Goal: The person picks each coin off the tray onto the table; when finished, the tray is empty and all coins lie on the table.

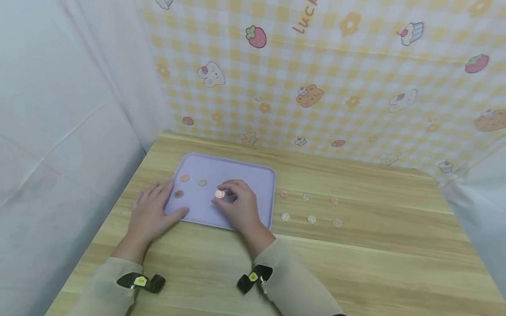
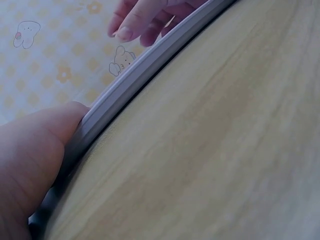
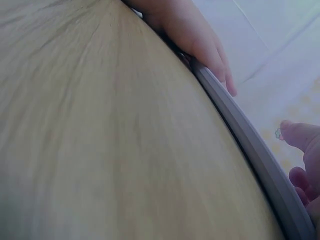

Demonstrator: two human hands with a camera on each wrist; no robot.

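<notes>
Coins [image 1: 311, 219] number ten by our count, and we see them in three places on and about one lilac tray [image 1: 233, 166] and one wood-grained table [image 1: 395, 263]. Three lie on the tray: two copper-coloured coins [image 1: 184, 177], one behind the other near its left edge, and one silvery coin [image 1: 202, 182] a little further in from that edge. A fourth — the held coin [image 1: 219, 194], copper-coloured — is pinched between the thumb and fingers of the right hand [image 1: 242, 205], over the front half of the tray; we cannot tell whether it touches the surface. The other six lie on the table beyond the tray's right edge, in two rows of three: the far row runs copper, silver, copper, and the front row has three silver ones.

The left hand [image 1: 152, 213] lies spread at the tray's front left corner, its fingers along the left edge and its thumb across the front edge. We count two pale sleeves [image 1: 302, 281], each with one black wrist band [image 1: 127, 280]. One yellow checked cloth [image 1: 272, 87] hangs behind the table's far edge.
</notes>
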